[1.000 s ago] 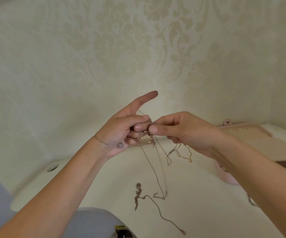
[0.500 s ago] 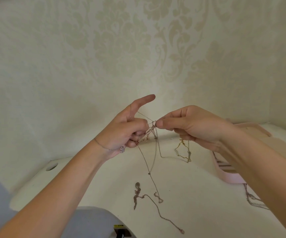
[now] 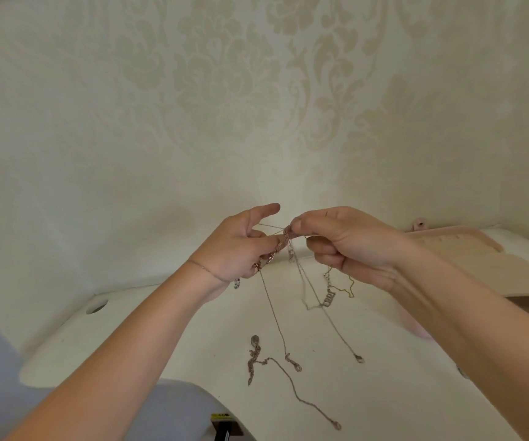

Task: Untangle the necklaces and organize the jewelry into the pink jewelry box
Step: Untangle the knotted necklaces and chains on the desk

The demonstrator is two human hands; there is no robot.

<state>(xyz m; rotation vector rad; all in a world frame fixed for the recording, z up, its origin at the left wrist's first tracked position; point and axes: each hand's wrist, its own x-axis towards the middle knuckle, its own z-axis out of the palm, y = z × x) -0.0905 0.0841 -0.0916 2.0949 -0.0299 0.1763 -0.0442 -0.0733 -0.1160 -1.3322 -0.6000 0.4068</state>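
Observation:
My left hand and my right hand meet above the white table, both pinching a knot of tangled thin chains. The left index finger sticks out straight while the other fingers curl round rose-gold links. Two long strands hang from the knot down to the table. A silver necklace with a letter pendant dangles below my right hand. Another rose-gold chain lies loose on the table. The open pink jewelry box stands at the right, partly hidden by my right forearm.
The white table ends at a patterned wall behind and has a round cable hole at the left. A small dark object with a yellow label sits at the table's near edge. Grey fabric covers the lower left.
My hands have drawn slightly apart and shifted, stretching the knot between them. A hanging strand has swung out to the right, its end now resting on the table.

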